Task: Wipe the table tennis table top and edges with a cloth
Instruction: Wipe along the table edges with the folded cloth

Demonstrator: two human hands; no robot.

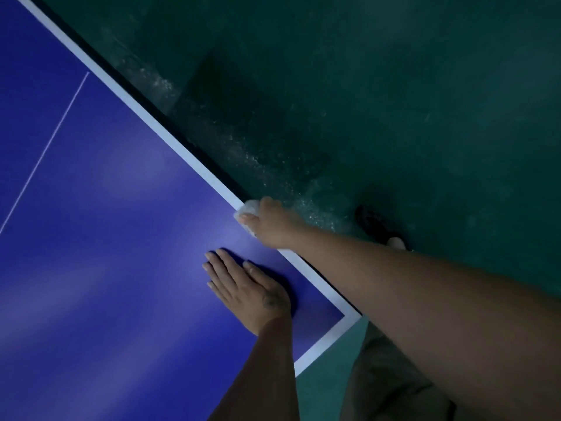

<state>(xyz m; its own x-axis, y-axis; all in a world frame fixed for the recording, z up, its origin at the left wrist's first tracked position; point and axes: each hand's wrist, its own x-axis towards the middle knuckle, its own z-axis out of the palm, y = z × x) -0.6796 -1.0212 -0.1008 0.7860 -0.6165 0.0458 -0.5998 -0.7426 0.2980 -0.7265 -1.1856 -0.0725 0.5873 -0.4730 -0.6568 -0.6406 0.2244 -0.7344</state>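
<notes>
Table top [106, 223]: blue, smooth, satin finish; soft pale sheen patches where light hits. Edge stripe [168, 136]: white, flat, matt, looks painted on. Cloth [248, 208]: white, soft, crumpled, matt; weave too small to tell. Floor [425, 117]: dk green, dull, scuffed, w/ whitish speckly patches nr table. Trousers [391, 387]: olive woven fabric, matt.
</notes>
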